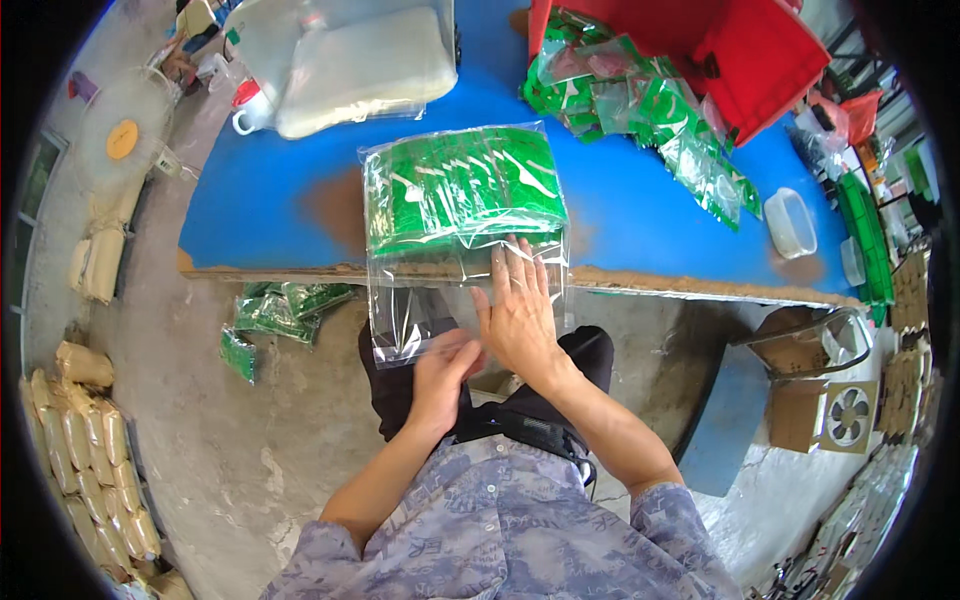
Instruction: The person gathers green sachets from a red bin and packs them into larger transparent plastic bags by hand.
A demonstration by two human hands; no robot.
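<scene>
A clear plastic bag lies at the front edge of the blue table, its empty end hanging over toward my lap. Inside its far half sits a row of green packets, packed closely side by side. My left hand is closed, pinching the near edge of the bag below the table edge. Flat on the bag rests my right hand, fingers stretched out and tips touching it just short of the packets.
Loose green packets spill from a tipped red bin at the back right. A translucent tub stands at the back left, a small white container at the right. More packets lie beneath the table's left side.
</scene>
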